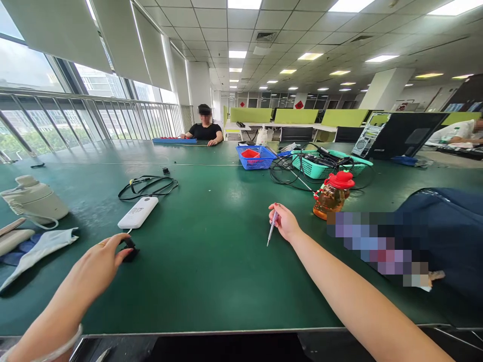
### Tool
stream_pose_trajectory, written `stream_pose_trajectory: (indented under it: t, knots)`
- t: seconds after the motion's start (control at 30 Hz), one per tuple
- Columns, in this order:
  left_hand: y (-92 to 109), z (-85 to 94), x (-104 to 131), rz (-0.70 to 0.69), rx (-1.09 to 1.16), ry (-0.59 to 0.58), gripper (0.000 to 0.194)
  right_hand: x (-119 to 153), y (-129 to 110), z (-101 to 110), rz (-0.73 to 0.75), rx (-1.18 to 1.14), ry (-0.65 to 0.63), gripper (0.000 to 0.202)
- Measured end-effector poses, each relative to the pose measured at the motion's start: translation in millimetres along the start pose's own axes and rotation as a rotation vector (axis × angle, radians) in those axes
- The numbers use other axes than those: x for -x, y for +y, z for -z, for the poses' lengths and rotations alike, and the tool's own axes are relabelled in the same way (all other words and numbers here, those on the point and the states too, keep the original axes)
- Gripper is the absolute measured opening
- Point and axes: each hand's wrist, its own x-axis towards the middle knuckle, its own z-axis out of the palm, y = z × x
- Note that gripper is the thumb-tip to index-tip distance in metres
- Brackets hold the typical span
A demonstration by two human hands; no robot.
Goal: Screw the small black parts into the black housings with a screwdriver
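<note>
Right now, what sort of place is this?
Probably an open-plan office, perhaps used partly for hardware work. Signs: low lime-green desk partitions further back, a large black box-shaped computer case with a silvery panel, and a turquoise plastic basket heaped with thin black cables.

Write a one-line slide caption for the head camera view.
Left hand holds a small black object; right hand holds a slim pointed tool, tip down, over a green table.

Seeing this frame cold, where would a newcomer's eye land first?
Probably on the red-lidded jar, vivid against the green tabletop, to the right of the right hand and its slim pointed tool. Next might come the teal basket heaped with dark cables, farther back. The left hand holds a black object near a white device.
</note>
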Motion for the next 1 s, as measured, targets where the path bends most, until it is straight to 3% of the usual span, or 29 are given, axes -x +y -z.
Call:
stream_pose_trajectory:
  t: [0.1, 0.3, 0.5, 0.77, 1.0]
  knots:
    - [6.9, -9.1, -3.4, -0.029, -0.112, -0.037, 0.053, 0.5, -0.5, -0.3, -0.008, 0.003, -0.002, 0.04]
    - [10.6, -20.2, -2.4, -0.058, -0.263, 0.026, 0.054, 0.4, -0.4, -1.0, -0.018, 0.021, -0.012, 0.04]
    - [8.6, -23.8, -2.1, -0.009, -0.268, 0.07, 0.056, -0.4, 0.1, -1.2, -0.036, 0.056, -0.02, 0.043]
    - [-21.4, -49.5, -15.6, 0.042, -0.159, 0.051, 0.052, -2.0, -0.7, -10.9, -0.095, 0.189, 0.006, 0.041]
    - [-14.0, -46.8, -13.6, -0.004, -0.127, -0.011, 0.048, -12.1, -2.0, -17.8, -0.197, 0.28, 0.041, 0.028]
